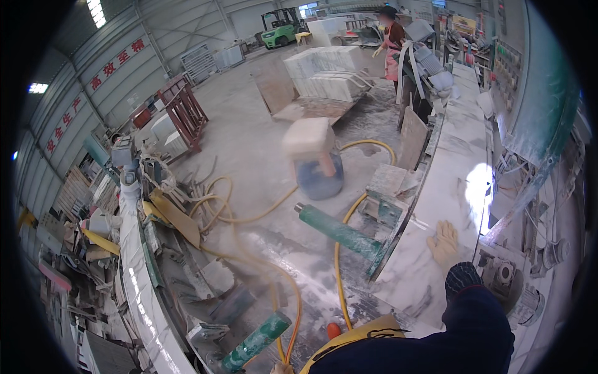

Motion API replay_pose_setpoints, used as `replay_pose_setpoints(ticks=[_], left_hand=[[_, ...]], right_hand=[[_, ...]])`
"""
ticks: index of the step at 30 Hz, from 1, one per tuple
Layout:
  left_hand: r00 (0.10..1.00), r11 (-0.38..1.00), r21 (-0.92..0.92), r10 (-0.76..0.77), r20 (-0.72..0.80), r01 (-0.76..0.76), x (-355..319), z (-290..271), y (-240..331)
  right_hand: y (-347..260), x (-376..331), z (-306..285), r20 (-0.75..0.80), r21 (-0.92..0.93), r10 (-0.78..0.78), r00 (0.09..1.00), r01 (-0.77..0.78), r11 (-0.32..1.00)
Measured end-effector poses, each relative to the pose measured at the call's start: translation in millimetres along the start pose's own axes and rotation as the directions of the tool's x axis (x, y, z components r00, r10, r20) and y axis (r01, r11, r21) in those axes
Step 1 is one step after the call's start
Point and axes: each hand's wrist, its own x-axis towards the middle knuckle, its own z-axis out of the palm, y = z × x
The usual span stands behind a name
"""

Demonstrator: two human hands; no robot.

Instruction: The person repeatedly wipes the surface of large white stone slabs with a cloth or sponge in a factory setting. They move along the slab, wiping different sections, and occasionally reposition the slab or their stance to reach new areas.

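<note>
My right hand (445, 243), in a pale work glove, lies flat with fingers extended on a long white marble slab (408, 265) with grey veins. The slab runs away from me along the right side, resting on a machine bed. Only a sliver of my left hand (282, 369) shows at the lower edge, beside a yellow hose (298, 305); its fingers are mostly cut off, so its grip is hidden. Between the hands hangs my yellow apron (367, 327). A small red-orange object (334, 330) shows just beyond the apron.
Green rollers (339, 230) (256, 341) jut into the aisle from both sides. A padded stool (309, 138) stands mid-floor among looping hoses. Another slab (140, 293) lies left. Farther off are stacked marble blocks (324, 65), a person in a pink apron (392, 50) and a green forklift (278, 30).
</note>
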Motion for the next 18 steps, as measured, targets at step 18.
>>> replay_pose_setpoints(ticks=[18], left_hand=[[1.000,0.991,0.133,-0.021,0.006,0.020,5.4,-7.7,-1.2]], right_hand=[[11.0,12.2,10.2,-0.021,0.005,0.021,1.000,-0.020,1.000]])
